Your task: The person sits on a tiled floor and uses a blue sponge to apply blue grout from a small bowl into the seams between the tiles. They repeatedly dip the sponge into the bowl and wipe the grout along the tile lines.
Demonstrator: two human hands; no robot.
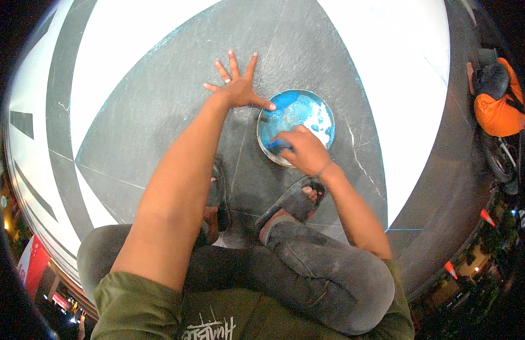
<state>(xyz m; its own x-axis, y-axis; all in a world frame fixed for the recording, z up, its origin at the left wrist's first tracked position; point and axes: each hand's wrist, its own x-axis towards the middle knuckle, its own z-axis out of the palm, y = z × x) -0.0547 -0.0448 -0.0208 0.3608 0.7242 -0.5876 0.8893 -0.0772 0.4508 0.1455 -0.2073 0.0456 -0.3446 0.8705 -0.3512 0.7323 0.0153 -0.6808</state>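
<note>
On the dark grey ground in front of me stands a round container (260, 136), its inside coated with blue and white paint. My left hand (238, 90) is open, fingers spread wide toward the far side, a ring on one finger. Its thumb reaches to the container's left rim. Over the near part of the container, my right hand (305, 150) dips in with bent fingers. Dark blue shows by those fingertips, and whatever they grip, if anything, cannot be made out.
Large white painted shapes (396, 68) flank the grey ground (217, 34) on both sides. My sandalled feet (296, 201) are close to the container's near side. A crouching person in orange (500, 113) is at the far right, and orange cones (451, 270) line the right edge.
</note>
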